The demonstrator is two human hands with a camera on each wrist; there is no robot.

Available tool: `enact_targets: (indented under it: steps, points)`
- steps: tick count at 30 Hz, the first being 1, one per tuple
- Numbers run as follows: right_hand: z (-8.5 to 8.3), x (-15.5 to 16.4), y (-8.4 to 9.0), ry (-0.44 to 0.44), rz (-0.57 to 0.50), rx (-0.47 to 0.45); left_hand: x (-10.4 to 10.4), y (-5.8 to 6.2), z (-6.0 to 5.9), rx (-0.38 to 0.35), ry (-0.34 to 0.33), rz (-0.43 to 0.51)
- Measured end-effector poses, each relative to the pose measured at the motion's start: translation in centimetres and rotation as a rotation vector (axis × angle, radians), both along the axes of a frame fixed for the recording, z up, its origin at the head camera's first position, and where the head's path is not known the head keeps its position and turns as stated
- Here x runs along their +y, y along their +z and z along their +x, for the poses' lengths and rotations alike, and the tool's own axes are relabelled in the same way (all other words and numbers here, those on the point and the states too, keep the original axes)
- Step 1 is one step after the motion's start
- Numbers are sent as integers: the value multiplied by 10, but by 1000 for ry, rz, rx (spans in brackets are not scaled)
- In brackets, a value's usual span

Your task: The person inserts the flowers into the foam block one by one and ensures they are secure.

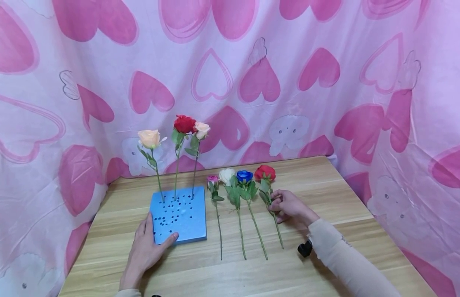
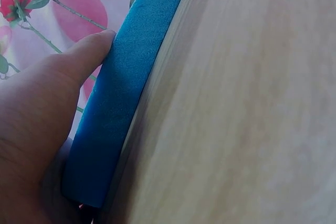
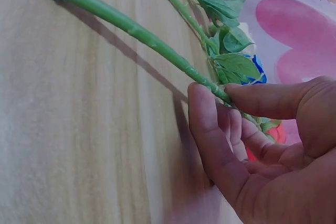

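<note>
Roses: three upright in foam block (image 1: 181, 214), four flat | left hand (image 1: 146, 247) flat on block | right hand (image 1: 289, 205) pinching red rose (image 1: 265, 173) stem

You had nothing to read here: no words, labels, brands or numbers showed in any of the three views. The curtain (image 1: 259, 82) behind the table (image 1: 326, 177) carried only printed hearts and small cartoon figures, from nine o'clock round to three o'clock, with no lettering on them. The blue foam block (image 1: 185, 222) bore only holes, and the wooden top was unmarked.
</note>
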State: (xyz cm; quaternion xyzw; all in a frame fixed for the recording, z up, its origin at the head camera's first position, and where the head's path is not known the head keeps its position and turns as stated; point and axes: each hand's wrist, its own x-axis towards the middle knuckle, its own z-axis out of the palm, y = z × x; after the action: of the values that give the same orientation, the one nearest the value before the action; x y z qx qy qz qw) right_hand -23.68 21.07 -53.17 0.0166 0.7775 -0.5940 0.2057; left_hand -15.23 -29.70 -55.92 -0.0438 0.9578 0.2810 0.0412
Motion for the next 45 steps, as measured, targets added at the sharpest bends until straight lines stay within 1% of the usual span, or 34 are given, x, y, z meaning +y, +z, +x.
enact_targets:
  steps: [4, 8, 19, 24, 29, 37, 45]
  points:
    - [0, 1, 2, 8, -28, -3, 0, 0, 1, -5, 1, -1]
    - [-1, 3, 5, 16, -78, 18, 1, 0, 0, -4, 1, -3]
    - [-6, 7, 16, 30, -122, 109, 0, 0, 1, 3, 6, -4]
    - [-10, 10, 20, 40, -162, 154, 1, 1, 0, 1, 9, -10]
    - [-12, 10, 26, 40, -201, 175, 2, 2, 0, 3, 2, -15]
    - [-20, 8, 41, 23, -265, 313, 1, 1, 0, -3, -1, -9]
    - [-29, 5, 59, 1, -243, 389, 0, 1, 1, 17, -11, 0]
